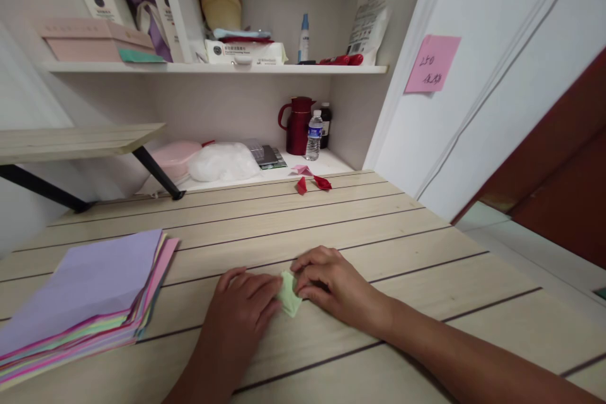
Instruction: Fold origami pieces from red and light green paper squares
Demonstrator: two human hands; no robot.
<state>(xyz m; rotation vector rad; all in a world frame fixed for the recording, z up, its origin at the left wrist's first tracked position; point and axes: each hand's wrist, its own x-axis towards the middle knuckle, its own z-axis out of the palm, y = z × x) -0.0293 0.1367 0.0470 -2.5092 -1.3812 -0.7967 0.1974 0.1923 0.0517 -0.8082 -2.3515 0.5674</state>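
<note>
A small piece of light green folded paper (290,294) lies on the wooden table between my two hands. My left hand (246,306) has its fingers closed together, with the tips pressing the paper's left edge. From the other side, my right hand (326,281) curls its fingers and thumb onto the paper's right edge. Parts of the paper are hidden under the fingertips. Left of my hands is a stack of coloured paper sheets (89,284), lilac on top.
Red folded paper pieces (322,183) and a pink one (302,170) lie at the table's back. Behind stand a dark red jug (299,126) and a water bottle (314,137). A raised wooden stand (80,141) with black legs occupies the back left.
</note>
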